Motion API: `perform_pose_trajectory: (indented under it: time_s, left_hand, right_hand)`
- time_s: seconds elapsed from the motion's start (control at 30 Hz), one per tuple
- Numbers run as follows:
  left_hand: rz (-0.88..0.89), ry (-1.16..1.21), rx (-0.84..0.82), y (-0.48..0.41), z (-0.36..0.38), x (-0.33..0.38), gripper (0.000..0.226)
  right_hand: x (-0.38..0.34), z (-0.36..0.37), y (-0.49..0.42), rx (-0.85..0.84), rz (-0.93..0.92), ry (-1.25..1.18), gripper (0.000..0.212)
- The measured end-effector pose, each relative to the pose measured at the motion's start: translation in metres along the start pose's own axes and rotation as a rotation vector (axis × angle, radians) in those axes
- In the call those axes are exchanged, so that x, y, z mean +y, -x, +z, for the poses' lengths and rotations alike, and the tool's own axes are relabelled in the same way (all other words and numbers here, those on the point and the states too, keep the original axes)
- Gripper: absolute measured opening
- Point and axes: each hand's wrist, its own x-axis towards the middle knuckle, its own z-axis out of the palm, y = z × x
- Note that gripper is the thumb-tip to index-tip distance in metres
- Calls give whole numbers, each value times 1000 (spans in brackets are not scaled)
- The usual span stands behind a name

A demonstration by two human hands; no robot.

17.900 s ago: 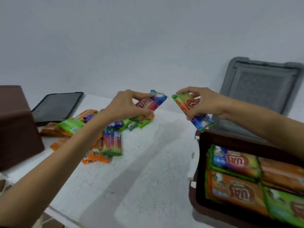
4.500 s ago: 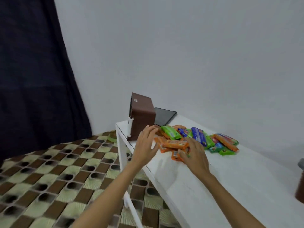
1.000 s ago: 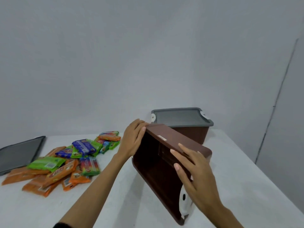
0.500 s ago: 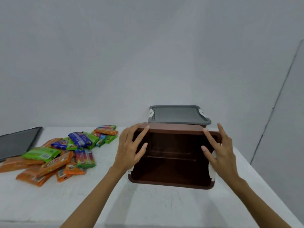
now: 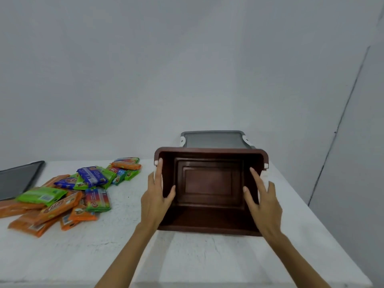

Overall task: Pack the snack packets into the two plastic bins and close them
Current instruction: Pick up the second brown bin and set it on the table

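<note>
An empty brown bin [image 5: 211,150] stands upright on the white table [image 5: 187,258], its opening facing me. My left hand [image 5: 154,202] grips its left wall, thumb inside and fingers outside by the white latch. My right hand [image 5: 265,204] holds the right wall the same way, fingers over the other white latch. Directly behind stands the second bin, closed with a grey lid [image 5: 214,139]. A loose pile of snack packets [image 5: 83,183] in orange, green and blue lies on the table to the left.
A dark grey lid [image 5: 18,179] lies flat at the far left edge of the table. The table's right edge runs close beside the bins. A bare wall stands behind.
The brown bin was tilted on its side between my hands a second ago. It now sits level with its opening up, one hand on each side wall.
</note>
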Motion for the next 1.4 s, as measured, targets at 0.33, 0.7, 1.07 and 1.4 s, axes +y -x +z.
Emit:
perform_pose_trajectory:
  time_s: [0.33, 0.7, 1.07, 1.4]
  left_hand:
    - [-238, -321, -635, -22, -21, 31, 83]
    - [366, -865, -680, -18, 20, 73, 67]
    - [-130, -469, -666, -29, -17, 25, 73]
    - [-288, 86, -631, -24, -20, 10, 47]
  right_hand:
    - [5, -45, -44, -663, 122, 368, 77]
    - [-19, -19, -37, -596, -140, 796, 76]
    - [16, -48, -52, -777, -2, 172, 67]
    - [30, -58, -36, -594, 156, -427, 33]
